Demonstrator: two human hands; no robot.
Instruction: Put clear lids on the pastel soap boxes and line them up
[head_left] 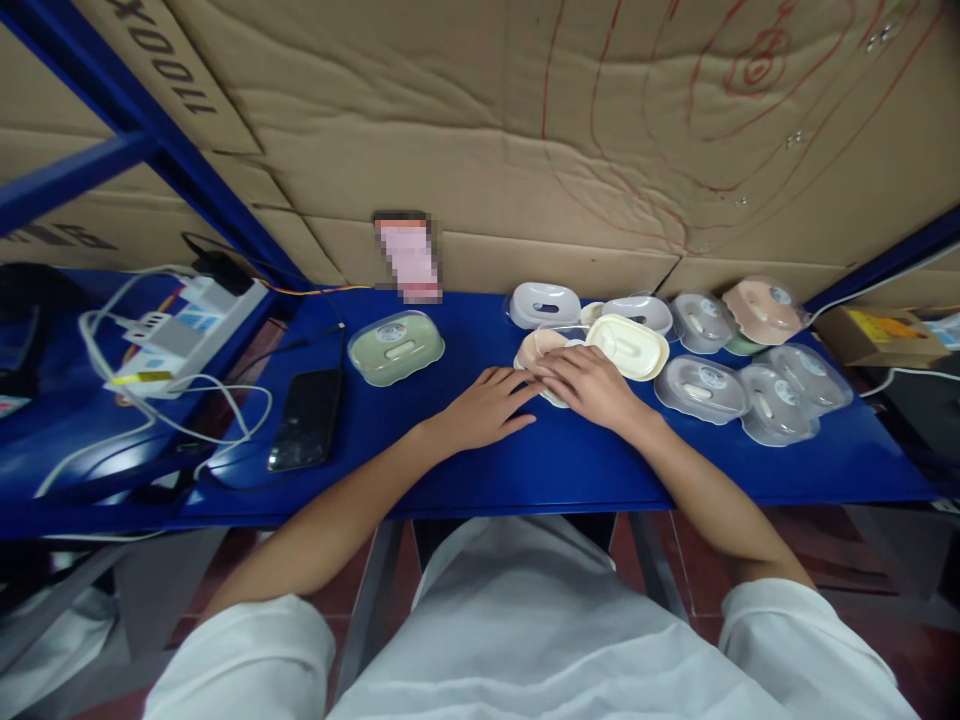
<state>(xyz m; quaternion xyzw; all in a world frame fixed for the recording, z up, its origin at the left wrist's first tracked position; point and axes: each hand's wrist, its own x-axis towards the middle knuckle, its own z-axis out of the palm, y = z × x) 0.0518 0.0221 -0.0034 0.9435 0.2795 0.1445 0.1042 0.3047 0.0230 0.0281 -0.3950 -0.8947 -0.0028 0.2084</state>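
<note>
And here it was, the close work at the middle of the desk [480,470]: the pink dish [531,346] sat in front of the person, half covered by the right hand [589,382]. Those right fingers curled over it, close together, but whether they were clamped or merely resting, I couldn't tell. In from the other side came the left hand [486,410], thumb well apart from its fingers, tips meeting the right fingers at the dish's near side, no grip to be seen.

A pale rim [556,399] peeped out below; whether it belonged to the pink dish was hidden. Doing this well, I judged, called for one hand steadying the dish flat while the other worked along the edge, with light, even pressure; thin plastic would likely flex under a hard push.

Room was tight on the right! The cream dish [628,343] lay just beside that hand, a grey box [703,389] beyond, so the right elbow and wrist wanted small movements. The left had more space, the green box [397,347] standing well apart.
</note>
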